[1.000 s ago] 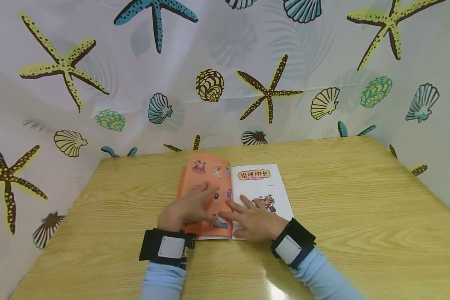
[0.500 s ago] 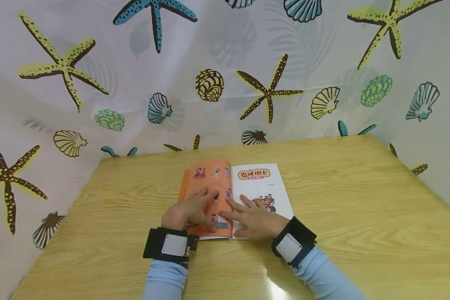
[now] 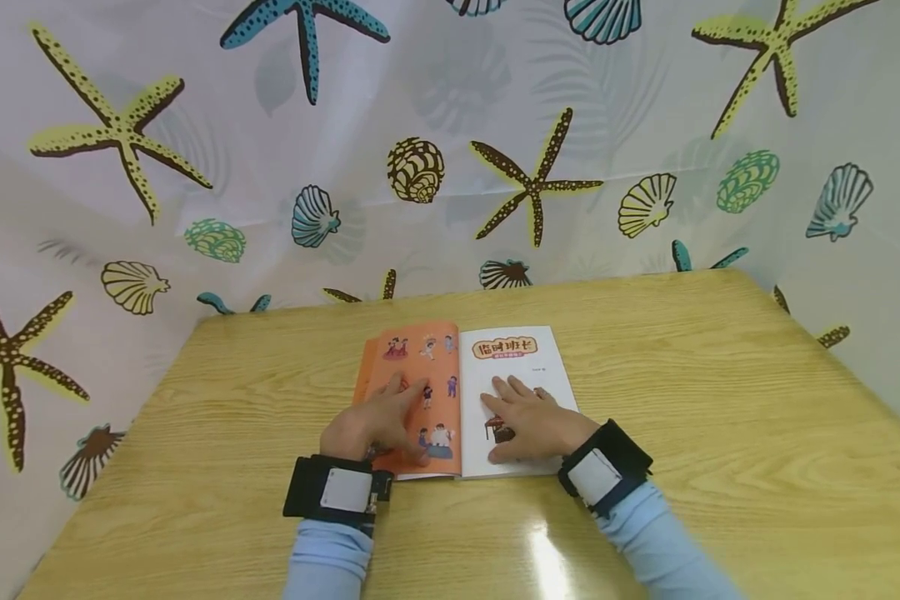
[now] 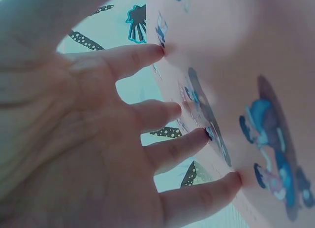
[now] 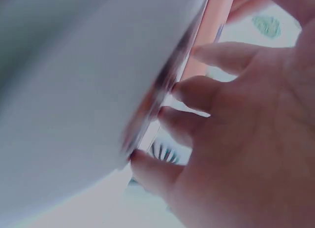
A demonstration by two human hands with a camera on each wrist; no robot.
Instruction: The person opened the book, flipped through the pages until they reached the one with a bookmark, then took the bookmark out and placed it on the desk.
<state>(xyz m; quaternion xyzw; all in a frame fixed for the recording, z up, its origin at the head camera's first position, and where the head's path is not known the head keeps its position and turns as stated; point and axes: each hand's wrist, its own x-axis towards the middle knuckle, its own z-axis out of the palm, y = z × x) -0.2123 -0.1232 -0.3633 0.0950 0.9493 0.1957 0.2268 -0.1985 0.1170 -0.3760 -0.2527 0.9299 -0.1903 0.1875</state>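
item, one: open book, on the counter, near its far edge, left of middle. i judge it light, leaves soft, easily creased, perhaps slippery; best taken by a page's outer far corner.
grips, two: left hand, fingers apart, tips on the orange page; right hand, fingers apart, on the white page.
beyond: shell-print cloth.
in the way: these hands, covering near halves.

Open picture book: smooth paper pages. Tabletop under book: wood look, wavy grain, shiny spot in front of book. Seashell curtain behind book: creased cloth. Wrist straps near book: matt cloth. Sleeves: soft cloth.
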